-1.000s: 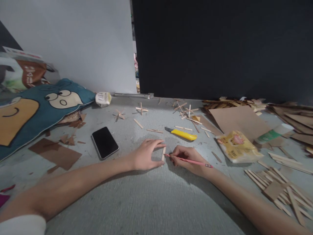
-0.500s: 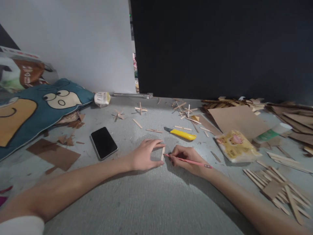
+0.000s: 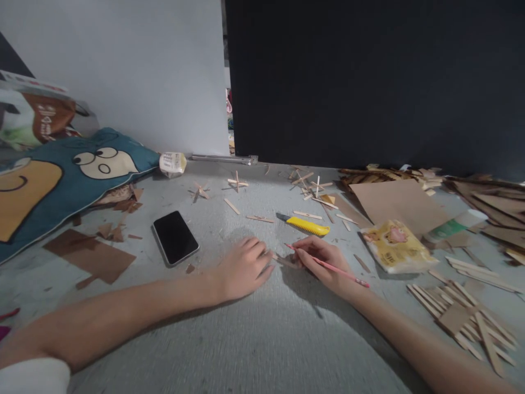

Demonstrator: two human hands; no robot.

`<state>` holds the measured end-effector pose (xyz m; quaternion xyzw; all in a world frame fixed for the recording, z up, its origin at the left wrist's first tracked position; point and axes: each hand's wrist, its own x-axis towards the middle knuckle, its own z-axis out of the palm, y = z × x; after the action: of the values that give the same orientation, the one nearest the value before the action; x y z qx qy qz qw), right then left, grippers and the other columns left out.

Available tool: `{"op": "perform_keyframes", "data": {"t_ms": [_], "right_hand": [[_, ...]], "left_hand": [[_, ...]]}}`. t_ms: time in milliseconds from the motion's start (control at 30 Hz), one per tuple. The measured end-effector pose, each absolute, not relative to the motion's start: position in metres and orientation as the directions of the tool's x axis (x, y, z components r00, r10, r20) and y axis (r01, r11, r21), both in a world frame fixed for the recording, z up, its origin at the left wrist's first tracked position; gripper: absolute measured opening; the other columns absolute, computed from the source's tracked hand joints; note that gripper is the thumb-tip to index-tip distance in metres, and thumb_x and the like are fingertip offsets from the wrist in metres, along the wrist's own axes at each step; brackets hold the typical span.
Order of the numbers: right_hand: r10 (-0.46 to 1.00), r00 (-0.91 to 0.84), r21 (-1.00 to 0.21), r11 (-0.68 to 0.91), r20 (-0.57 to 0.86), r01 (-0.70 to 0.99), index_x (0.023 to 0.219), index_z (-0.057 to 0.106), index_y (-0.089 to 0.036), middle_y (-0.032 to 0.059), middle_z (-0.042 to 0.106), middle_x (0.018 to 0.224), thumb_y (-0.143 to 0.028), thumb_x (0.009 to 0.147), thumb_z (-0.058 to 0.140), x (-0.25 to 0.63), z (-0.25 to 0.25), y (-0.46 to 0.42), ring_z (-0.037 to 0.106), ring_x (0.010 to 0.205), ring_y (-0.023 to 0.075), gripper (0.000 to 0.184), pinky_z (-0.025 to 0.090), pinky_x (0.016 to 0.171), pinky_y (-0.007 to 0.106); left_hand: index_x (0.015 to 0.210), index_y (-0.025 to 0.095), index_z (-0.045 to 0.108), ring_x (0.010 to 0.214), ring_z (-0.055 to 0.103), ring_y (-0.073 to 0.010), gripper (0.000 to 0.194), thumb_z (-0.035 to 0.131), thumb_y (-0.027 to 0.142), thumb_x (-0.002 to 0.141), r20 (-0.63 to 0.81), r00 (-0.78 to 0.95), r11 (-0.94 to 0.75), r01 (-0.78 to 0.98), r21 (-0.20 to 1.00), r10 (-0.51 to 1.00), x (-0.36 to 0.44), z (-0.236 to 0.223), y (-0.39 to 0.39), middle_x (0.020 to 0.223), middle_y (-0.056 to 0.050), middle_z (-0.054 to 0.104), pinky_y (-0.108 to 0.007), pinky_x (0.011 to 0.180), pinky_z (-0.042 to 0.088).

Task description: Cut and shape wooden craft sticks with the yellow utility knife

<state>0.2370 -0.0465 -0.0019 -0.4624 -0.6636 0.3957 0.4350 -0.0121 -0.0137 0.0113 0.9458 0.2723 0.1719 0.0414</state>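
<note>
My right hand (image 3: 322, 260) is closed round a slim pink pencil (image 3: 338, 269), whose tip points left and is lifted off the stick. A short flat wooden craft stick (image 3: 286, 262) lies between my two hands, one end at the fingers of my left hand (image 3: 247, 268) and the other by my right fingertips. The left fingers are curled together on the stick's near end, which they partly hide. Just beyond the hands lies a yellow utility knife (image 3: 307, 225) with its blade out to the left. Loose craft sticks (image 3: 260, 219) rest close by.
A black phone (image 3: 175, 238) lies left of my left hand. Small crossed-stick pieces (image 3: 237, 182) stand at the back. At right are a tissue pack (image 3: 397, 246), a glue bottle (image 3: 455, 225), cardboard (image 3: 394, 202) and a bundle of sticks (image 3: 463, 317). A blue pillow (image 3: 94, 186) fills the far left.
The craft stick has turned from upright in view to nearly sideways. My left fingers have closed up from a wide pinch, and the pencil tip has lifted away from the stick.
</note>
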Motion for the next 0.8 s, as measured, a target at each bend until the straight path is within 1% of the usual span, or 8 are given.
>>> {"op": "perform_keyframes", "data": {"t_ms": [67,133,200,267,400,500,667,800], "right_hand": [[0.946,-0.194,-0.911,0.305,0.258,0.277,0.105,0.072,-0.021,0.0052,0.071,0.076,-0.053,0.098,0.060,0.238,-0.001,-0.048,0.066,0.067,0.0174,0.035,0.054,0.063,0.029],[0.934,-0.243,-0.896,0.330,0.263,0.298,0.107,0.074,-0.020,0.0066,0.073,0.079,-0.052,0.098,0.061,0.238,0.000,-0.049,0.067,0.068,0.0179,0.036,0.054,0.063,0.030],[0.924,-0.303,-0.889,0.329,0.234,0.319,0.104,0.075,-0.019,0.0079,0.074,0.080,-0.053,0.096,0.063,0.238,0.000,-0.048,0.067,0.068,0.0183,0.037,0.053,0.062,0.030],[0.923,-0.335,-0.890,0.306,0.191,0.337,0.098,0.075,-0.019,0.0074,0.074,0.077,-0.053,0.094,0.066,0.238,-0.001,-0.045,0.065,0.065,0.0171,0.035,0.051,0.060,0.029],[0.929,-0.347,-0.907,0.249,0.126,0.340,0.083,0.070,-0.019,0.0049,0.072,0.070,-0.053,0.093,0.067,0.238,-0.010,-0.039,0.061,0.059,0.0137,0.036,0.046,0.055,0.025],[0.931,-0.354,-0.925,0.208,0.088,0.317,0.082,0.068,-0.019,0.0041,0.072,0.069,-0.053,0.093,0.068,0.239,-0.015,-0.037,0.060,0.060,0.0134,0.036,0.043,0.055,0.025],[0.929,-0.363,-0.936,0.190,0.073,0.296,0.079,0.066,-0.019,0.0026,0.068,0.067,-0.050,0.092,0.069,0.238,-0.015,-0.037,0.056,0.059,0.0129,0.033,0.042,0.055,0.025],[0.934,-0.351,-0.924,0.187,0.063,0.333,0.077,0.064,-0.020,0.0014,0.066,0.066,-0.045,0.091,0.068,0.236,-0.014,-0.036,0.051,0.057,0.0117,0.030,0.037,0.054,0.025]], "left_hand": [[0.115,0.015,0.075,0.099,0.064,-0.0298,0.032,0.045,0.023,0.106,0.310,0.799,-0.855,0.502,0.129,0.515,-0.012,0.010,-0.017,0.094,-0.013,0.069,-0.049,0.092,0.053],[0.111,0.015,0.075,0.096,0.062,-0.0297,0.036,0.040,0.020,0.107,0.325,0.798,-0.861,0.489,0.144,0.507,-0.012,0.008,-0.018,0.092,-0.013,0.068,-0.049,0.089,0.053],[0.107,0.015,0.076,0.095,0.062,-0.0292,0.038,0.038,0.020,0.107,0.337,0.799,-0.867,0.469,0.171,0.498,-0.012,0.007,-0.017,0.090,-0.013,0.067,-0.048,0.088,0.053],[0.104,0.014,0.076,0.093,0.061,-0.0277,0.039,0.037,0.019,0.108,0.348,0.808,-0.879,0.452,0.152,0.476,-0.012,0.007,-0.016,0.088,-0.012,0.066,-0.047,0.086,0.054],[0.096,0.011,0.075,0.085,0.058,-0.0245,0.035,0.042,0.014,0.106,0.412,0.834,-0.912,0.409,-0.017,0.366,-0.012,0.006,-0.012,0.083,-0.010,0.064,-0.041,0.080,0.054],[0.093,0.010,0.074,0.083,0.056,-0.0231,0.029,0.046,0.013,0.104,0.444,0.842,-0.911,0.394,-0.121,0.305,-0.012,0.005,-0.012,0.081,-0.008,0.062,-0.038,0.077,0.053],[0.096,0.010,0.073,0.081,0.056,-0.0224,0.024,0.050,0.013,0.103,0.456,0.837,-0.903,0.404,-0.145,0.302,-0.013,0.006,-0.012,0.080,-0.007,0.061,-0.037,0.077,0.053],[0.095,0.009,0.072,0.082,0.056,-0.0233,0.022,0.051,0.013,0.102,0.439,0.847,-0.902,0.402,-0.155,0.301,-0.013,0.006,-0.012,0.081,-0.007,0.062,-0.037,0.077,0.053]]}}
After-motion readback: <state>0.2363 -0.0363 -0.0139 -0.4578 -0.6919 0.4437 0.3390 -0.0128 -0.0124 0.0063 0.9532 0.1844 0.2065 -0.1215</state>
